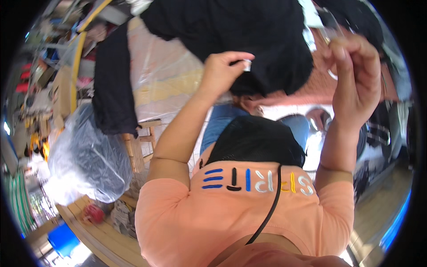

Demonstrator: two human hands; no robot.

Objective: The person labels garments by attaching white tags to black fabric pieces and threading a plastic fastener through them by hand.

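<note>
My left hand (219, 75) is closed in a pinch on a small white tag (247, 65), held just over a heap of black fabric (249, 35). To the right, my right hand (359, 75) is raised with its fingers curled together near the thumb. What those fingers hold, if anything, is too blurred to make out. The black fabric lies in loose folds across the work surface in front of me. Another black cloth piece (113, 80) hangs over the table's left side.
Clear plastic sheeting (162, 71) covers the table's left part, and a reddish-brown surface (307, 91) shows at the right. A large clear plastic bag (91, 155) bulges at the left, beside a wooden stool (135, 151). Dark fabric (356, 15) lies at the far right.
</note>
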